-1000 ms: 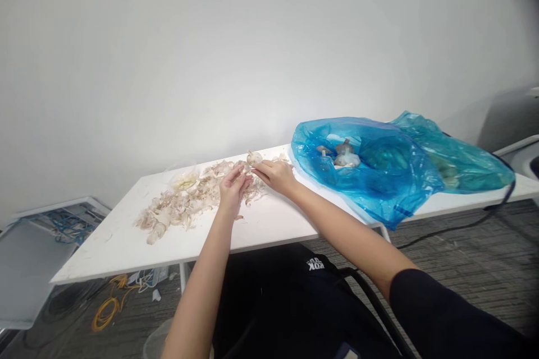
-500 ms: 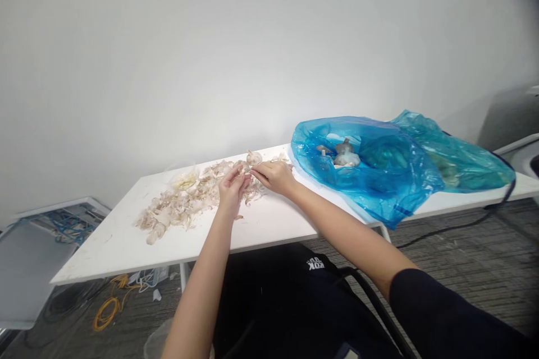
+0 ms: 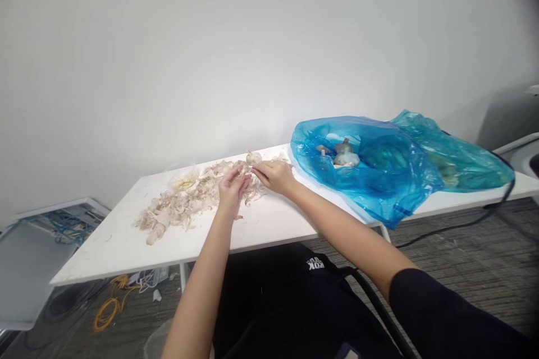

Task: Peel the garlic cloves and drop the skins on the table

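My left hand point(image 3: 233, 189) is raised over a heap of garlic skins point(image 3: 179, 205), its fingers curled and thumb bent inward. Close beside it, my right hand point(image 3: 275, 175) has thumb and forefinger pinched together, pointing at the left fingertips. Something small and pale shows where the fingertips nearly meet; it looks like a piece of garlic, but the fingers mostly hide it. Just behind the hands sits a whole garlic bulb point(image 3: 253, 158). A clear bowl point(image 3: 184, 180) with yellowish pieces in it stands at the heap's back left.
On the right of the white table point(image 3: 112, 247) lies an open blue plastic bag point(image 3: 396, 179) with several garlic bulbs point(image 3: 346, 157) inside. A grey wall rises behind. Under the table are a yellow cable point(image 3: 105, 314) and a translucent bin point(image 3: 158, 339).
Both hands stay almost where they were, with only slight shifts of the fingertips around the small pale thing. The heap, bulb and bag look the same.
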Tool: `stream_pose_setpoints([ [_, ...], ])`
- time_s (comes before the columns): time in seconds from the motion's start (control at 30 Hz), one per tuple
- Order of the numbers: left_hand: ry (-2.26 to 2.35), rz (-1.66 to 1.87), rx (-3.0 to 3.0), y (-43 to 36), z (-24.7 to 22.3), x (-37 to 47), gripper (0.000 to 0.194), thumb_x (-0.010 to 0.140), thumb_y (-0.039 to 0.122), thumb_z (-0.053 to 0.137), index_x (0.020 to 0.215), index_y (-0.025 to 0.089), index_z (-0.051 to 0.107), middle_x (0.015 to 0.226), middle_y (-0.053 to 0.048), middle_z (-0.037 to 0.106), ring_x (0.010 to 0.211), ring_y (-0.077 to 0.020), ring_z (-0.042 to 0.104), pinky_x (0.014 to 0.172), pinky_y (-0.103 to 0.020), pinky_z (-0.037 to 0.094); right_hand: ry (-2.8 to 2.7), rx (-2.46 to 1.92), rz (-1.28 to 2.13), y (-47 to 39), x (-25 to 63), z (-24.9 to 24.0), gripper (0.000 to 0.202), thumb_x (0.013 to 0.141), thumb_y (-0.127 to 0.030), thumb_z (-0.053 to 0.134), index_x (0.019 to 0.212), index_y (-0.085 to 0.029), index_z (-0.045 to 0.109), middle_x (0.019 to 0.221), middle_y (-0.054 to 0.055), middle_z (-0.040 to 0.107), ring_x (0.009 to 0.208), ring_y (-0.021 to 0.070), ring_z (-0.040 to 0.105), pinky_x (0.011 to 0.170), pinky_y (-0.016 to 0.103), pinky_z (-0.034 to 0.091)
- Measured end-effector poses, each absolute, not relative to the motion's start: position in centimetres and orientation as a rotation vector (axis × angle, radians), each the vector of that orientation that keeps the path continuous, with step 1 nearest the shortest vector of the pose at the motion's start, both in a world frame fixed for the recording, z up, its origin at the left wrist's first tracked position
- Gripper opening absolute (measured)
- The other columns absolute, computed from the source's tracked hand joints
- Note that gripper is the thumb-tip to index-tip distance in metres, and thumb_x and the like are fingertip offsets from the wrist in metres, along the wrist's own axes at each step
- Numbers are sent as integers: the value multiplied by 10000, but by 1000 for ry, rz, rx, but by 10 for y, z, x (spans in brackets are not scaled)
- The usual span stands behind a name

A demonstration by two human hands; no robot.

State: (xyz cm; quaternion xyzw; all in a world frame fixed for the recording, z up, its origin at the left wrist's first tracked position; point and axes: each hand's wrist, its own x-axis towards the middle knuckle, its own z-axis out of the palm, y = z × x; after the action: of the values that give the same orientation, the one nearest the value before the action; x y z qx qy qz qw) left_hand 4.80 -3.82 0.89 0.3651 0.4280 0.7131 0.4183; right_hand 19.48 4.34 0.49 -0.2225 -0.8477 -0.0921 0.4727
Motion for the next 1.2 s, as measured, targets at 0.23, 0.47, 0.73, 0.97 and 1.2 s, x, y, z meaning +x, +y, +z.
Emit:
stream_pose_setpoints([
  [0.23,1070,1796,912,-39,10,49,482,613,291,838,1049,176,669,835,-33,717,808,-131,703,813,-241,546,-2102,-530,-161,43,194,4,279,966,-344,443,973,-202,683,864,31,716,742,117,627,647,223,368],
  [0.47,1055,1792,934,-38,9,47,481,623,286,831,1061,176,667,829,-26,710,831,-144,699,826,-266,546,-2155,-550,-131,44,194,3,286,976,-337,428,968,-200,678,873,42,709,761,127,625,667,224,380],
  [0.73,1058,1785,943,-38,7,46,464,629,279,828,1058,188,675,862,-29,692,834,-148,700,886,-309,537,-2136,-521,-150,44,195,6,336,997,-342,375,1009,-203,681,846,38,707,729,118,607,625,217,341],
  [0.97,1044,1771,953,-37,6,46,469,632,284,830,1063,186,673,907,-40,694,839,-146,700,881,-299,536,-2104,-567,-173,45,194,4,351,996,-364,381,908,-193,674,810,34,689,674,113,574,613,228,308],
  [1.2,1052,1770,968,-36,5,45,456,643,296,822,1062,194,672,935,-39,687,867,-152,694,857,-292,538,-2089,-658,-166,45,195,5,351,996,-360,372,927,-188,670,801,47,688,669,124,586,612,235,306],
])
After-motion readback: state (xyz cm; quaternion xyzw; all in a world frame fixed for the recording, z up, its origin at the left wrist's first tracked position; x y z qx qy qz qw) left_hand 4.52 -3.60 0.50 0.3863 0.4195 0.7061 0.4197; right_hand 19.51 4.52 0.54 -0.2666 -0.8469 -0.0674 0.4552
